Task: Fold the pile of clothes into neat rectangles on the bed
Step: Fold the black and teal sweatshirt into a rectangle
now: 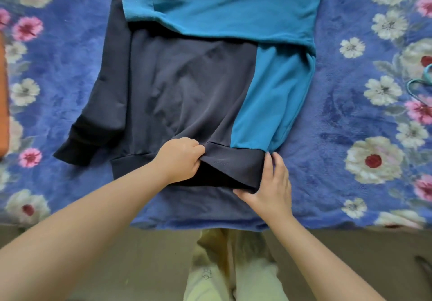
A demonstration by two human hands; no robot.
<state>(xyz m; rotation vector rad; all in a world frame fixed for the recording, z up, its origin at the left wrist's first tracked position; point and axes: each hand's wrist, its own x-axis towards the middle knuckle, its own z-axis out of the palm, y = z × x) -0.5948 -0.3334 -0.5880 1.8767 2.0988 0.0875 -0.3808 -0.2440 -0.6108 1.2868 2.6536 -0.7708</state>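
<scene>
A dark navy and teal sweatshirt [182,83] lies flat on the bed. Its teal sleeve [229,8] is folded across the chest toward the left, and the dark sleeve [93,123] lies out at the left side. My left hand [181,158] grips a bunch of fabric at the middle of the ribbed hem [233,162]. My right hand [271,183] pinches the hem's right corner, thumb under the lifted edge and fingers along its side. The hem is raised slightly between the two hands.
The bed is covered by a blue plush blanket with white and pink flowers [350,113]. An orange object [3,104] shows at the left edge and a teal hanger [423,78] at the right edge. The bed's near edge [210,226] runs just above my legs.
</scene>
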